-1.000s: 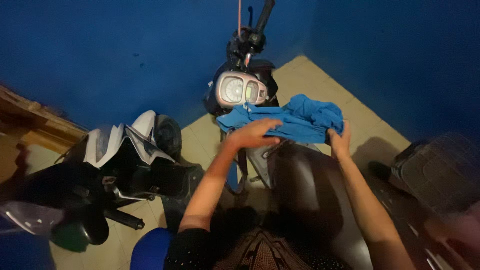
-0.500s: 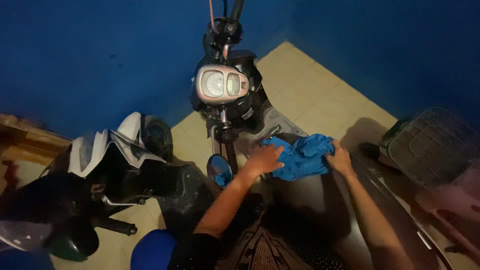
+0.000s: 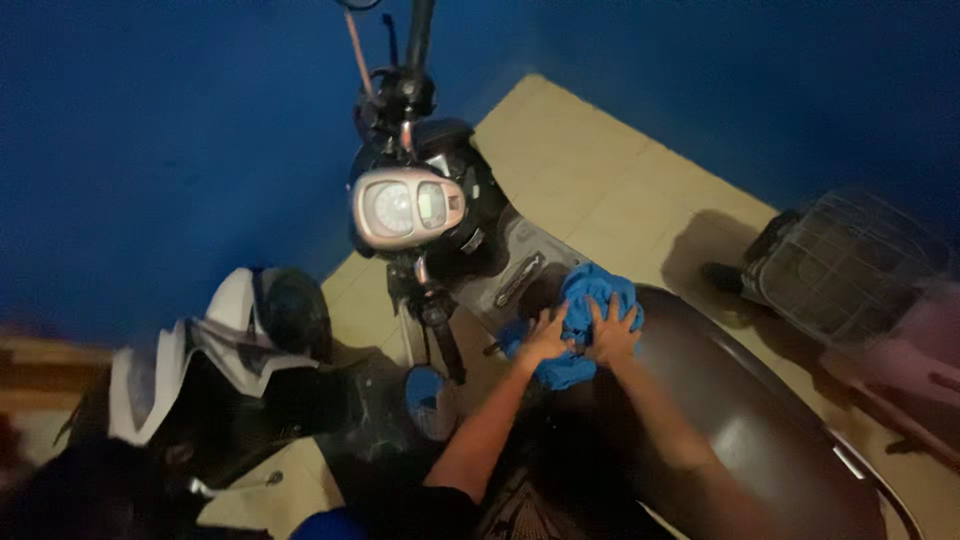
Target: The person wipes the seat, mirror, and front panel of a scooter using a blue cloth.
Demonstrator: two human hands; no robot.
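Head view, looking down. The left hand [image 3: 545, 340] lies palm down with fingers spread moderately, pressing on a bunched blue cloth [image 3: 590, 300]; the right hand [image 3: 612, 335] sits just beside it, thumb sides nearly touching, fingers likewise splayed flat on the same cloth. Neither hand closes around the fabric; both bear on it from above. The cloth is crumpled into a compact wad at the front end of a dark scooter seat [image 3: 730, 420], partly under the palms and projecting beyond the fingertips and below the left hand. Its long axis runs roughly from lower left to upper right, along the line of the fingers. Ahead of the fingertips stands the scooter's instrument cluster [image 3: 407, 205], with the handlebar [image 3: 415, 50] further on, near a blue wall [image 3: 150, 130]. To the left of the left hand stands a second scooter with a white front panel [image 3: 190, 365]. Well to the right of the right hand is a wire basket [image 3: 850, 265] over a tiled floor [image 3: 600, 170].
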